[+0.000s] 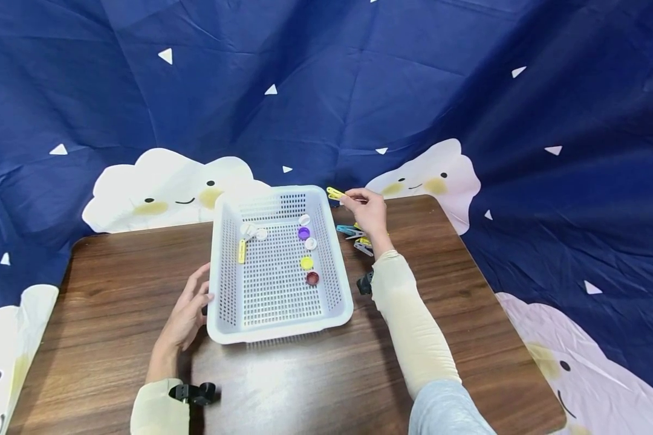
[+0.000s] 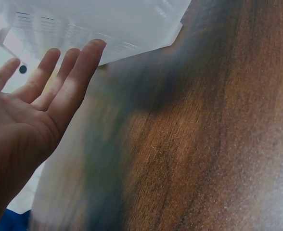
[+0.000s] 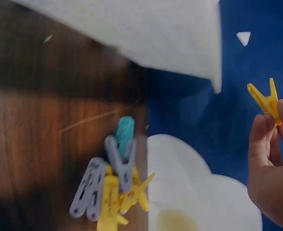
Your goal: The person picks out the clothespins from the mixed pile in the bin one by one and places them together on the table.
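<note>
A yellow clothespin [image 1: 335, 193] is pinched between the thumb and fingers of my right hand [image 1: 367, 212], held up near the basket's far right corner. The right wrist view shows the same clothespin [image 3: 267, 102] with two of its ends spread apart. My left hand [image 1: 189, 308] is at the left side of the white plastic basket [image 1: 280, 333], thumb at the rim. In the left wrist view that hand's fingers [image 2: 76, 79] are extended and spread against the basket's outer wall. Inside the basket lies another yellow clothespin [image 1: 242, 251] beside a pale one [image 1: 249, 233].
Bottle caps lie in the basket: a purple cap [image 1: 303, 234], a yellow cap [image 1: 307, 263], a dark red cap [image 1: 312, 278] and several white ones. Right of it, a pile of blue, grey and yellow clothespins [image 3: 110, 192] rests on the wooden table [image 1: 435, 290]. A blue curtain hangs behind.
</note>
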Tool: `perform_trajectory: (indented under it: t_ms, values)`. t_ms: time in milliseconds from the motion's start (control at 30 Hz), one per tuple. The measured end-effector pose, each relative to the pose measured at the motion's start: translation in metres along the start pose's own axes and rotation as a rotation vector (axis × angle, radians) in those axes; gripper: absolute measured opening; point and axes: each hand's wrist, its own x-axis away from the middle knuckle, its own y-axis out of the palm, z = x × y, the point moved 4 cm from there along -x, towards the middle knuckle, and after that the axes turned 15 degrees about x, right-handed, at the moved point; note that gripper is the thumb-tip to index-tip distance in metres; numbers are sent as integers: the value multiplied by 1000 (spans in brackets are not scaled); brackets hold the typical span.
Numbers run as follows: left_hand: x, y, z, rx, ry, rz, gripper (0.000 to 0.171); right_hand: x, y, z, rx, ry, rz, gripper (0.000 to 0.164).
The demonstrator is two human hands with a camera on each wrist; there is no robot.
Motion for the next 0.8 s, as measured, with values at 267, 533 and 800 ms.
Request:
perform_trajectory:
  t_ms: [267,533,800]
  values:
    - [0,0,0,9,-5,-1,65,2,-15,24,83,24,35,16]
    - [1,0,0,-3,-13,3,64,4,-22,49,100,97,26,17]
    - [1,0,0,-3,-12,-4,64,10,-26,65,113,152,16,18]
